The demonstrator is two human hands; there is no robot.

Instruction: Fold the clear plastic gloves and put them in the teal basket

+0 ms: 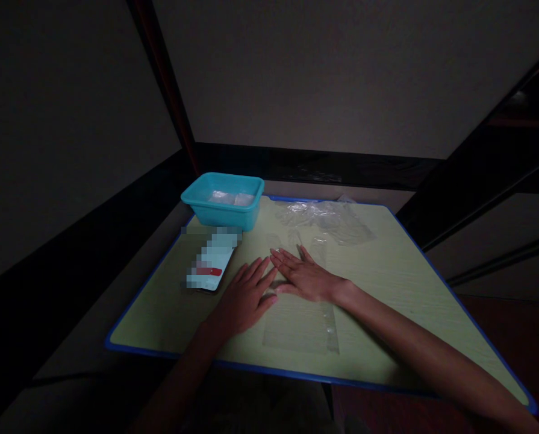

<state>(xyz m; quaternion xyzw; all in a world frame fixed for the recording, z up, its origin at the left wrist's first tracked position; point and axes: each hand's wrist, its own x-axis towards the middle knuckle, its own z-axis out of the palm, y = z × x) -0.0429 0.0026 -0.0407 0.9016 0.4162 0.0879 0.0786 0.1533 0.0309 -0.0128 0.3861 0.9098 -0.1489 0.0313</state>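
Note:
My left hand (244, 297) lies flat on the green table (400, 283) with its fingers stretched out. My right hand (303, 274) lies flat too, fingers spread, its fingertips next to those of the left. Both press on a clear plastic bag (299, 328) that lies flat on the table and reaches toward the near edge. A phone (210, 262) with a lit, blurred screen lies just left of my left hand.
A teal plastic tub (224, 202) with clear folded plastic inside stands at the table's far left corner. A heap of crumpled clear plastic bags (327, 217) lies at the far middle. The table has a blue rim, and dim walls surround it.

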